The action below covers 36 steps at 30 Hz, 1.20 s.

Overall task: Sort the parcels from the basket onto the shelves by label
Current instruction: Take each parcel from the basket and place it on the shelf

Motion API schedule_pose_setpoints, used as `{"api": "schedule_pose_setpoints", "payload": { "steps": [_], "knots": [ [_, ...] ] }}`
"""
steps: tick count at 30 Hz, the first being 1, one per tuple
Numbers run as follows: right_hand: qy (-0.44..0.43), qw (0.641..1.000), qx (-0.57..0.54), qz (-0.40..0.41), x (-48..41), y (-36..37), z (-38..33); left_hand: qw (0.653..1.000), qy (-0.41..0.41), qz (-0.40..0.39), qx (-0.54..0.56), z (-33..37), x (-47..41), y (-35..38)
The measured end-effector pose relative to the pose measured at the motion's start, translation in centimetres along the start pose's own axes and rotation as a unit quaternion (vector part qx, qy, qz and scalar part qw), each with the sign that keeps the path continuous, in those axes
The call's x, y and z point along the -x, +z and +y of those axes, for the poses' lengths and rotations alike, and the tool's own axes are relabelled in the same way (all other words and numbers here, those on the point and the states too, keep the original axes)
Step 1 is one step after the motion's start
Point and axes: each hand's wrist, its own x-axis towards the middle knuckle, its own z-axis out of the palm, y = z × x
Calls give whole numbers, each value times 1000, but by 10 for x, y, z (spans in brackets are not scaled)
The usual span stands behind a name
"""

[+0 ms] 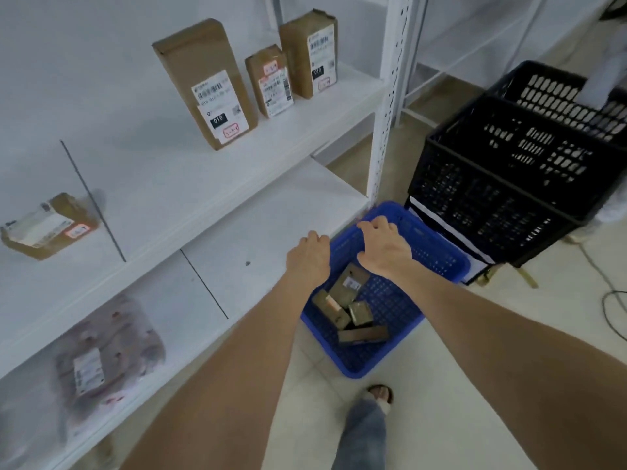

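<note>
A blue plastic basket (437, 262) stands on the floor beside the shelf post. Several small brown parcels (349, 283) lie in its bottom. My right hand (383, 247) curls its fingers over the basket's far rim. My left hand (308, 256) grips the rim on the shelf side, fingers curled out of sight. On the white shelf (176, 184) stand a tall brown parcel (203, 79), a small one (269, 79) and a third (310, 50), all upright with labels facing me. Another brown parcel (47, 225) lies flat at the left.
A pinkish bagged parcel (105, 351) lies on the lower shelf (258, 239). Stacked black crates (502, 184) stand right of the basket. A white shelf post (383, 113) rises behind it. A cable (610, 310) trails on the floor at right. My foot (380, 395) is near the basket.
</note>
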Motion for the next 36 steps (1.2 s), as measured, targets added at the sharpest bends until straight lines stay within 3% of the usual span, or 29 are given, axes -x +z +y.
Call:
{"api": "schedule_pose_setpoints", "payload": {
  "steps": [10,16,25,31,36],
  "knots": [
    [23,995,3,-102,-155,65,83,994,-32,-93,55,26,-150,87],
    [24,985,-15,-172,-220,113,130,968,-127,-142,166,30,-209,149],
    [-27,964,-74,-254,-297,224,187,924,-245,-188,228,52,-260,272],
    [66,933,-173,-308,-346,316,227,896,-289,-210,264,65,-300,371],
    [127,909,-234,-322,-392,411,248,878,-331,-183,292,57,-345,463]
  ]
}}
